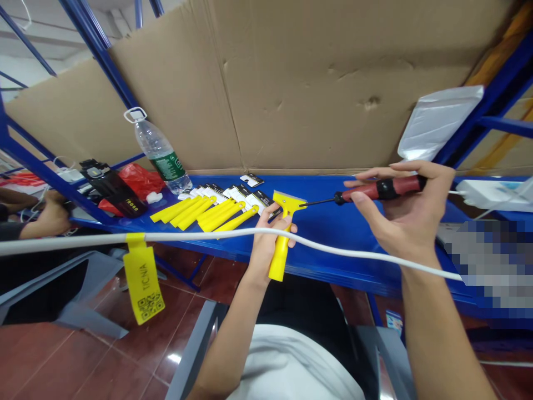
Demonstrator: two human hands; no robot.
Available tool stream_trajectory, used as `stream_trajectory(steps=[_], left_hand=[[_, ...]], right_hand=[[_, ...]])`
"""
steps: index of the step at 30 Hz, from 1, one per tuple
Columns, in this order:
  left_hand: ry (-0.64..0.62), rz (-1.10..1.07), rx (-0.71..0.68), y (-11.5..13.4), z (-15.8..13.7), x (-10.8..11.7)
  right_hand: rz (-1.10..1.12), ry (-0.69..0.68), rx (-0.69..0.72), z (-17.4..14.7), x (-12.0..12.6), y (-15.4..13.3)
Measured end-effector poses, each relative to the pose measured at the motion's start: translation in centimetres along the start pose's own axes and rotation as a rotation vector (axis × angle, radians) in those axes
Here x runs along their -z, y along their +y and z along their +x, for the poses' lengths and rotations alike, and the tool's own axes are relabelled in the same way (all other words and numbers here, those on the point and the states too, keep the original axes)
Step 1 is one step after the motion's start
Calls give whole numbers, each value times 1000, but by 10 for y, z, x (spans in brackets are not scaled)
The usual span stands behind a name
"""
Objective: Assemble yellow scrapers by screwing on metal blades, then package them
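Observation:
In my left hand is a yellow scraper, its wide head pointing away from me and its handle hanging toward my lap. The fingers wrap around its neck. My right hand grips a red and black screwdriver held almost level. The thin dark shaft reaches left, and its tip meets the right side of the scraper's head. Whether it sits in a screw is too small to tell. Left of the scraper, several more yellow scrapers lie in a row on the blue table, with black and white cards at their heads.
A water bottle, a black flask and a red plastic bag stand at the left. A white cable with a yellow tag crosses the front. Cardboard backs the table. A white power strip lies right; another person's arm shows far left.

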State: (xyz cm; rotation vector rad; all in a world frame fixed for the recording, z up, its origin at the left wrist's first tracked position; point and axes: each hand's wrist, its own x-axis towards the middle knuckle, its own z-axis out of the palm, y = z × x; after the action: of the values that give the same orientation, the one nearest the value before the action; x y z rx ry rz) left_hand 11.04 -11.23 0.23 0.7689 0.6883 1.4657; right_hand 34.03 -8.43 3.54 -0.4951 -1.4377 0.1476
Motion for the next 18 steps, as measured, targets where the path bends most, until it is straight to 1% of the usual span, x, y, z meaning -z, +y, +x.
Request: stream_trajectory(steps=[3,5,7,10,11,12,16,18], left_hand=[[13,6,-4,1,-2,-1],[19,4,-9,1,-3,-2],[19,6,-8,1,-2,0],[12,7,1,-1,0,2],[9,5,3,-1,1,3],[8,4,5,-1,1,3],[22,1,2,2,-3,-1],[33,-6,-4,4,-6,-5]], right_hand=[[89,-89,-36,0,1,-3],[100,-96,-35,-1,0,-3],[47,-53,-25,-2,-1,-2],[-63,55,8,-2,-1,0],[-69,65,6,-2,-1,0],[-54,56,-7,-1,-1,0],[85,-59,-98,-1,0,-5],[105,-64,-110,-1,-1,-7]])
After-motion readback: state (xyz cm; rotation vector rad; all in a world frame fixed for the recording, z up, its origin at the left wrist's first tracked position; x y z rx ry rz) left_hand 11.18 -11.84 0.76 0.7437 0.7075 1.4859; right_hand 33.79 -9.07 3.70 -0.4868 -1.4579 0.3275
